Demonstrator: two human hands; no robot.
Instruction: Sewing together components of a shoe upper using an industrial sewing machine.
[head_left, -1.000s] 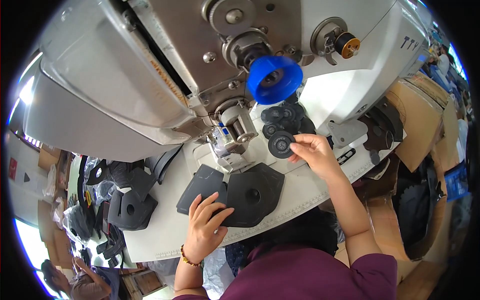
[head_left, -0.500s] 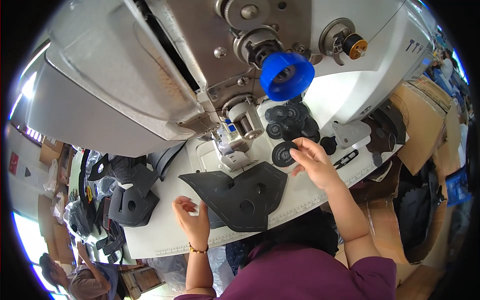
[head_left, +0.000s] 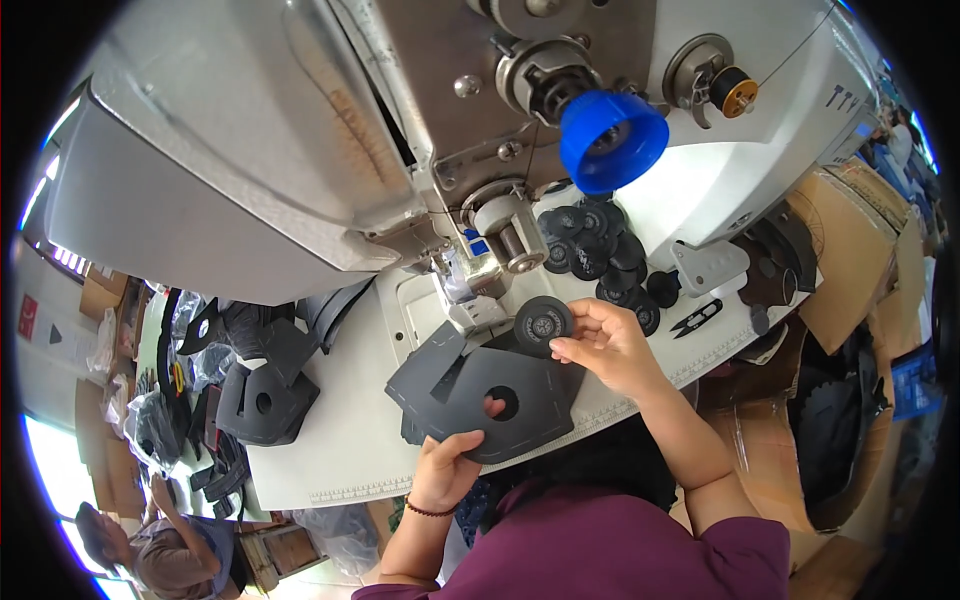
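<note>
— Just below the needle area of the sewing machine (head_left: 420, 150), what is being held?

— A small black round disc (head_left: 543, 323), pinched at its edge by the fingertips of the right hand (head_left: 605, 345). It sits above the upper edge of a flat dark grey panel (head_left: 490, 400) that has a round hole near its middle.

— And the left hand?

— The left hand (head_left: 445, 470) grips the lower edge of that panel, thumb on top and fingers curled under it, at the near edge of the white counter (head_left: 340, 440). The panel lies flat on the counter, its far corner reaching under the machine's presser part.

— What lies around them?

— Behind the right hand, a cluster of more black round discs (head_left: 595, 245) rests on the machine bed, under a blue plastic cone (head_left: 612, 140) that sticks out of the machine head. A small pair of black thread snips (head_left: 700, 317) lies just to the right of the discs. To the left on the counter there is a stack of dark cut panels (head_left: 262, 400) with holes of the same kind, well apart from the held one. Brown cardboard boxes (head_left: 850, 250) stand to the right of the counter. Another person (head_left: 150, 550) sits lower left, away from the machine.
</note>
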